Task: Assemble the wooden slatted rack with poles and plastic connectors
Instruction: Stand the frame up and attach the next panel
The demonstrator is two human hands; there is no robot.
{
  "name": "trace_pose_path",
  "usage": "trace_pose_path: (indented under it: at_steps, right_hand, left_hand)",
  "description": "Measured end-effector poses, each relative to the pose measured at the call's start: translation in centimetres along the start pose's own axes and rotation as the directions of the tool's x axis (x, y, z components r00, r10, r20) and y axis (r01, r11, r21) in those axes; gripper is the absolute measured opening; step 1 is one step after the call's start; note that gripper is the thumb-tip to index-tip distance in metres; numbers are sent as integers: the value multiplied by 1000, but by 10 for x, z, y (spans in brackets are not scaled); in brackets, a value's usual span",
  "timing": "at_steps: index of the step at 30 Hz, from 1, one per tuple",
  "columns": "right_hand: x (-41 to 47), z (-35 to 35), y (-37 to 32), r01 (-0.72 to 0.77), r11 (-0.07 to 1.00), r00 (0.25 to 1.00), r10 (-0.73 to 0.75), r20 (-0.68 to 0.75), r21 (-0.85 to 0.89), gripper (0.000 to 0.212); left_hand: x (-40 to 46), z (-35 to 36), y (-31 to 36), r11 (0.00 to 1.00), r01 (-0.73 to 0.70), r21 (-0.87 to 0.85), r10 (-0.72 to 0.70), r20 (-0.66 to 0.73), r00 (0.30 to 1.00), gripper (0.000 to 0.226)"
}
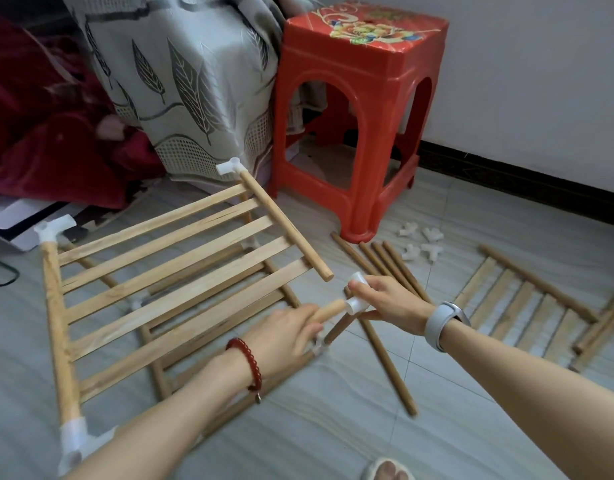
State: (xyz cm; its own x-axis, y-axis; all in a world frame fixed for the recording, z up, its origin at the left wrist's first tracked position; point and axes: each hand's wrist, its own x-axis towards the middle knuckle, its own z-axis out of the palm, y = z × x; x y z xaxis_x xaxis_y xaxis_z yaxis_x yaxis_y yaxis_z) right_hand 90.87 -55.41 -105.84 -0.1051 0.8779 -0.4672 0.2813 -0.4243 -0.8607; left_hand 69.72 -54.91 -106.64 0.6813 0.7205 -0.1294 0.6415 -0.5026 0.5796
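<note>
A wooden slatted shelf (167, 268) is held tilted above a second slatted shelf on the floor. White plastic connectors sit on its corners at the far end (231, 167), the left (54, 227) and the near left (75, 441). My left hand (285, 332) grips the near pole (330, 311) of the shelf. My right hand (385, 299) holds a white connector (357, 299) against that pole's end. The far side pole's free end (324, 273) is bare.
A red plastic stool (361, 109) stands behind, beside a draped bed cover (181, 81). Several loose poles (388, 268) and white connectors (421, 244) lie on the tiled floor near it. Another slatted panel (527, 306) lies at the right. My foot (385, 471) shows at the bottom.
</note>
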Motion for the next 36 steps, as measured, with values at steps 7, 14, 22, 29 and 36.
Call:
trace_pose_path:
  at_steps: [7,14,22,29,36]
  right_hand:
    - [2,9,0,5,1000,999,-7,-54,-31,23]
    - [7,20,-2,48,990,981,-71,-179,-131,27]
    - [5,24,-5,62,961,959,-132,-252,-271,30]
    - [4,29,-6,44,965,972,-102,-213,-257,31]
    - [8,29,-5,-6,999,985,-3,-173,-47,37]
  left_hand:
    - [1,-6,8,999,18,28,-18,27,999,26]
    - [0,-7,6,998,56,32,-56,12,998,25]
    - [0,-8,6,995,80,64,-80,-10,997,25]
    - [0,-7,11,988,119,94,-119,-11,993,24]
    - [-5,-9,10,985,138,99,-138,-12,990,23]
